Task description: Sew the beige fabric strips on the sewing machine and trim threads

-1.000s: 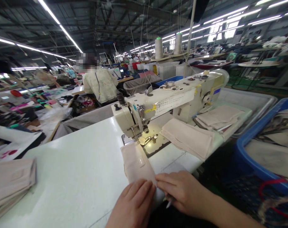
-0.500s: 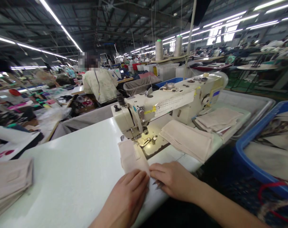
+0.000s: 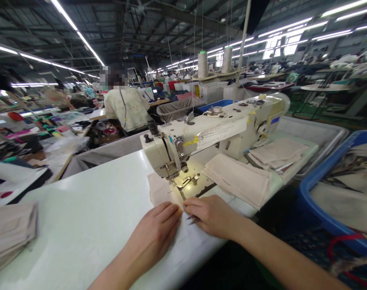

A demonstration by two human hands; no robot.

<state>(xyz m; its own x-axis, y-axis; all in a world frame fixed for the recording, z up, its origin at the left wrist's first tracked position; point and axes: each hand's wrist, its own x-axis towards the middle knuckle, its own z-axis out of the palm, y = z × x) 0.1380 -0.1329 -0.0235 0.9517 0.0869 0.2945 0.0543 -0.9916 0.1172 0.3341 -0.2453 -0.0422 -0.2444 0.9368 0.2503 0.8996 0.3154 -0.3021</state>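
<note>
A beige fabric piece (image 3: 159, 191) lies on the pale table, its right edge by the needle area of the sewing machine (image 3: 166, 155). My left hand (image 3: 159, 227) is closed on the near end of this piece, fingers together. Beside it, my right hand (image 3: 215, 215) pinches the same fabric at its near right corner. A small pointed metal tool (image 3: 193, 219) sticks out from under the right hand's fingers; its rest is hidden. The fingertips of both hands nearly touch.
Beige fabric stacks lie right of the needle (image 3: 237, 177), at the machine's far right end (image 3: 276, 152) and at the table's left edge (image 3: 12, 233). A blue bin (image 3: 307, 185) of fabric stands right. Beyond the table, a person (image 3: 125, 106) faces away.
Both hands have moved forward and slightly left with the fabric piece, which now reaches farther past the needle area. The view has shifted slightly.
</note>
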